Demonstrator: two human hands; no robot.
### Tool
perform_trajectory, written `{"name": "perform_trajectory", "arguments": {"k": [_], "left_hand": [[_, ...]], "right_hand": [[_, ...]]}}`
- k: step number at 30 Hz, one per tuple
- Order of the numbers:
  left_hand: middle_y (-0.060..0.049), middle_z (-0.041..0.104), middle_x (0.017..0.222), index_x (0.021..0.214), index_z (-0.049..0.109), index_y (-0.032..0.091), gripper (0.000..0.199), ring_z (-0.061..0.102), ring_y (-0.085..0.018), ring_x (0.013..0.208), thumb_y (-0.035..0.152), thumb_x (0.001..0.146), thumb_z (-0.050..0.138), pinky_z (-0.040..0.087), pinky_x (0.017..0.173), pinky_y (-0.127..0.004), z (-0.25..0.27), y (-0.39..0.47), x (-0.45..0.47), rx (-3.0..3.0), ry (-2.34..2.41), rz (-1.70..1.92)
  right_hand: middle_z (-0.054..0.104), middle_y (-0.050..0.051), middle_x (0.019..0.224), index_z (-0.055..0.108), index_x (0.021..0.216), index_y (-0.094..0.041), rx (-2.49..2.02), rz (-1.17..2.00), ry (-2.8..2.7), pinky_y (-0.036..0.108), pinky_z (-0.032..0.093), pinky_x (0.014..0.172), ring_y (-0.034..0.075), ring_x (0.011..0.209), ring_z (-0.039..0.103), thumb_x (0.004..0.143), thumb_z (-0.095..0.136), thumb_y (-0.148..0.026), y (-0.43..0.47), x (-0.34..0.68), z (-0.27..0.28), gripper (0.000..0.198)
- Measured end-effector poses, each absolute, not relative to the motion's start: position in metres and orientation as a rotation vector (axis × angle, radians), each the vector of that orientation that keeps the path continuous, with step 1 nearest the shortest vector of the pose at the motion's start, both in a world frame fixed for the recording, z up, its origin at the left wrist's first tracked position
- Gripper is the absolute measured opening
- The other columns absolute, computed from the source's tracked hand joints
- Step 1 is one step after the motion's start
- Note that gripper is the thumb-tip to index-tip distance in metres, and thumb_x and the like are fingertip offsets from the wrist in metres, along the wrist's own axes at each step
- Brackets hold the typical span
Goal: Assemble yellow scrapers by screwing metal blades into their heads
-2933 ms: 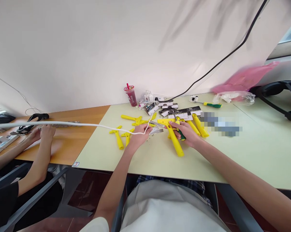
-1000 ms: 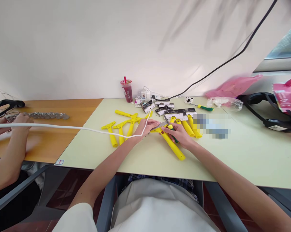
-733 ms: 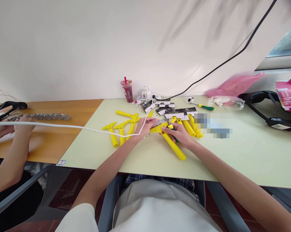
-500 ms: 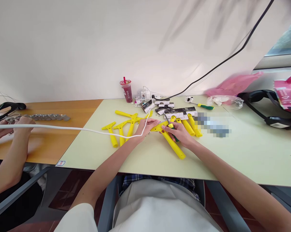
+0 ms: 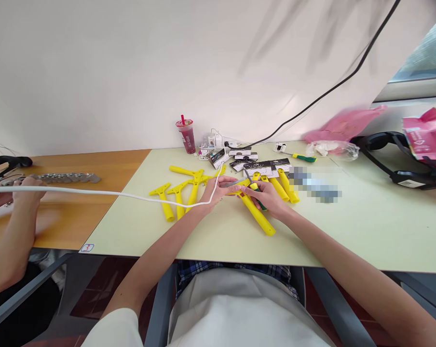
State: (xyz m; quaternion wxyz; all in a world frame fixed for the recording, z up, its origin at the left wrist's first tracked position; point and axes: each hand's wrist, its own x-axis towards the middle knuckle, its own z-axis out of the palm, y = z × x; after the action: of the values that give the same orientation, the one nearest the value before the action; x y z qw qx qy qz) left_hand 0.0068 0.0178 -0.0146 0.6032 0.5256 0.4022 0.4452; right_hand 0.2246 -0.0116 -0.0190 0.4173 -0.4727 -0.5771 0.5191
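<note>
My left hand (image 5: 216,189) is closed on the head of a yellow scraper (image 5: 259,218). A thin grey metal strip (image 5: 237,183) lies along that head by my left fingers. The scraper's handle slants down toward the table's front edge. My right hand (image 5: 271,197) grips a screwdriver (image 5: 254,186) with a yellow and green handle, its shaft pointing up and left. My right thumb and fingers also touch the scraper head. Several yellow scrapers (image 5: 163,200) lie left of my hands, and others (image 5: 278,188) lie to the right, partly under black-and-white cards (image 5: 263,167).
Behind my hands stand a drink cup (image 5: 186,137) and a white charger (image 5: 214,140). A second screwdriver (image 5: 305,157), a pink bag (image 5: 344,126) and a black headset (image 5: 402,180) lie rightward. A white cable (image 5: 131,194) crosses above my left forearm. Another person's hands (image 5: 28,193) work at left.
The scraper head has tilted in my hands, and more of the grey strip shows. My left fingers now reach further along the head. The whole view has shifted slightly.
</note>
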Motion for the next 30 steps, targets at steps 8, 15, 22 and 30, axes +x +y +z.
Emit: {"name": "perform_trajectory", "arguments": {"k": [8, 15, 22, 30], "left_hand": [[-0.015, 0.086, 0.119, 0.109, 0.086, 0.015, 0.063, 0.077, -0.035, 0.113, 0.042, 0.060, 0.113, 0.063, 0.108, -0.058, -0.015, 0.017, 0.008, 1.264, 0.928, 1.012], [-0.014, 0.087, 0.119, 0.110, 0.087, 0.018, 0.063, 0.079, -0.035, 0.120, 0.042, 0.058, 0.112, 0.060, 0.113, -0.053, -0.021, 0.023, 0.007, 1.295, 0.976, 1.104], [-0.010, 0.088, 0.106, 0.098, 0.090, 0.021, 0.048, 0.081, -0.032, 0.105, 0.048, 0.064, 0.108, 0.061, 0.105, -0.049, -0.028, 0.028, 0.005, 1.342, 0.973, 1.098], [-0.008, 0.085, 0.096, 0.096, 0.090, 0.021, 0.045, 0.077, -0.026, 0.094, 0.055, 0.070, 0.103, 0.059, 0.091, -0.040, -0.028, 0.032, -0.002, 1.462, 1.031, 0.999]], "right_hand": [[0.067, 0.000, 0.065, 0.075, 0.085, -0.022, -1.174, 1.297, -1.452, 0.032, 0.032, 0.046, 0.011, 0.047, 0.042, 0.078, 0.091, -0.080, -0.010, 0.225, -0.022, 0.061], [0.065, -0.002, 0.061, 0.073, 0.084, -0.022, -1.183, 1.281, -1.469, 0.031, 0.033, 0.049, 0.011, 0.045, 0.042, 0.083, 0.090, -0.078, -0.009, 0.225, -0.025, 0.058], [0.065, -0.002, 0.060, 0.074, 0.085, -0.022, -1.216, 1.253, -1.491, 0.032, 0.034, 0.050, 0.012, 0.046, 0.043, 0.081, 0.089, -0.083, -0.011, 0.223, -0.023, 0.062], [0.055, -0.005, 0.054, 0.069, 0.080, -0.024, -1.197, 1.270, -1.504, 0.032, 0.033, 0.050, 0.013, 0.047, 0.042, 0.081, 0.089, -0.083, -0.012, 0.222, -0.022, 0.062]]}}
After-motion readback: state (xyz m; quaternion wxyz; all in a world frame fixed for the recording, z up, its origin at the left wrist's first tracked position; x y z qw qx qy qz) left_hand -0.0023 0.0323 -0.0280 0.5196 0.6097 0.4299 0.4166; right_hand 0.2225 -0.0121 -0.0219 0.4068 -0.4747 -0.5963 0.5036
